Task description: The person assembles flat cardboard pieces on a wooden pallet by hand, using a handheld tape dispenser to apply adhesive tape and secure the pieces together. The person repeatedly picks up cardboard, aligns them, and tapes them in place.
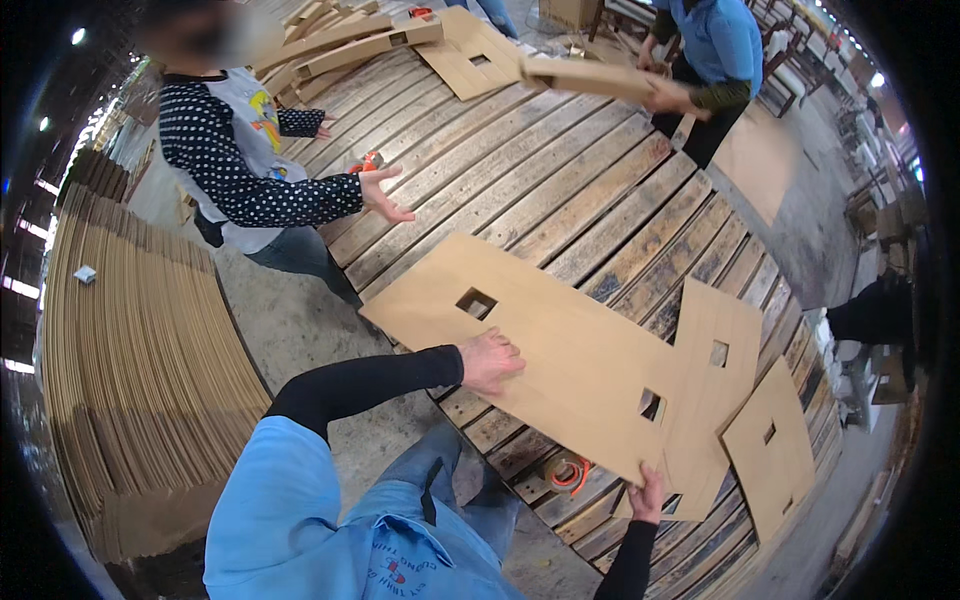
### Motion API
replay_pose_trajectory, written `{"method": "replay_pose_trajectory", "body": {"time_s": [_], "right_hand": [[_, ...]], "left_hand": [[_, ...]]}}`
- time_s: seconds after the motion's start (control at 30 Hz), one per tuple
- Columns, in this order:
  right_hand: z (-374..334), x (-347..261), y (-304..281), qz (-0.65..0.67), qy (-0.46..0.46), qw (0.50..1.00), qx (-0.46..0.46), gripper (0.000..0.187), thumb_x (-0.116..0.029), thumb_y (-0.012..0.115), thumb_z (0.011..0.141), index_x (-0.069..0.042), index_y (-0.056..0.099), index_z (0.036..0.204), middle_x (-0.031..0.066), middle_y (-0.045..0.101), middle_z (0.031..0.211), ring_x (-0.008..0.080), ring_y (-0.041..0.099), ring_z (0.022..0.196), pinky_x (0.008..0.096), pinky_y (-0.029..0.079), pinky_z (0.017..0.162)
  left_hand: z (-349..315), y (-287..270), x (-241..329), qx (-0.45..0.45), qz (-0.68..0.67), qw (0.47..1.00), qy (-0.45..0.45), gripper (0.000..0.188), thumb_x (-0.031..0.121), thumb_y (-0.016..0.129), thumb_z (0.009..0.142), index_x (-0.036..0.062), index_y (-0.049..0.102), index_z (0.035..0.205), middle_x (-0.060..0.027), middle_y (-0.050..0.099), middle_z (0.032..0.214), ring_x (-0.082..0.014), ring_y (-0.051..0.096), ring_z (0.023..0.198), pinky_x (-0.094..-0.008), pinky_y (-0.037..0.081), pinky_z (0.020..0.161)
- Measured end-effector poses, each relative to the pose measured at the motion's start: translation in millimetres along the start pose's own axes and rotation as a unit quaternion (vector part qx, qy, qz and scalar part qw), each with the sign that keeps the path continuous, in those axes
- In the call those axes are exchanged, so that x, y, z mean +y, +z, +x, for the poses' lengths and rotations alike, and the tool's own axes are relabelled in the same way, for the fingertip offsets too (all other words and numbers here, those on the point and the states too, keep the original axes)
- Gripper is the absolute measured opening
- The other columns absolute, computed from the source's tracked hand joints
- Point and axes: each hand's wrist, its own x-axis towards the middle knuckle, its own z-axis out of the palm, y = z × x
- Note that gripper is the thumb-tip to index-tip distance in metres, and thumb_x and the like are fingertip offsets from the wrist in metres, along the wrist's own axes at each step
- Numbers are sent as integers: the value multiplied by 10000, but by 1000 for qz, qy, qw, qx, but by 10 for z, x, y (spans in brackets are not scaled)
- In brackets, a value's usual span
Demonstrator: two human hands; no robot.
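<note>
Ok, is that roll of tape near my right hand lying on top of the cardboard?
No, the roll of tape lies on the wooden slats, just off the near edge of the cardboard sheet.

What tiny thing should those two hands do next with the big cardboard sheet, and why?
Maybe the right hand could lift its corner of the sheet a little while the left hand steadies it. The right hand is already at that corner, and the left hand rests on top, by the near edge.
</note>
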Motion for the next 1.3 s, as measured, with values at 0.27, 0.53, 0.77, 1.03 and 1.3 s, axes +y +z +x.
{"method": "replay_pose_trajectory", "body": {"time_s": [0.27,0.53,0.77,1.03,1.3], "right_hand": [[518,127,177,-106,40,994,-3,530,-195,748,906,-77,529,1373,76,684,1216,212,684,1027,353,577,762],[647,-10,1765,-687,-215,688,-89,793,-244,852,762,0,505,1432,198,574,1440,406,475,1385,547,241,1218],[1978,136,2068,-691,-164,672,-209,526,-490,600,999,-3,678,816,255,666,778,434,656,763,519,513,713],[2612,-275,2024,-537,23,803,-255,449,-431,848,852,-13,729,967,14,609,710,165,590,706,349,501,679],[2938,-583,2842,-676,-456,579,-3,839,-337,899,703,5,570,1395,222,612,1290,360,596,1164,425,496,999]], "left_hand": [[-236,1068,-303,179,88,980,-13,368,270,713,784,116,671,1116,-195,472,1526,-346,520,1352,-521,418,1123],[333,1176,-927,58,-162,985,5,220,195,703,755,91,737,946,-170,720,915,-391,694,889,-509,564,774],[1114,767,-1699,-207,-289,934,20,546,436,763,856,54,708,1242,-176,731,1177,-297,688,1074,-396,531,943],[767,1021,-1313,325,-33,937,121,276,266,796,802,108,687,1001,-128,643,1343,-333,588,1258,-576,411,1139],[617,1063,-1399,305,30,930,201,216,309,785,800,127,670,806,-100,599,1462,-272,593,1266,-511,453,1103]]}}
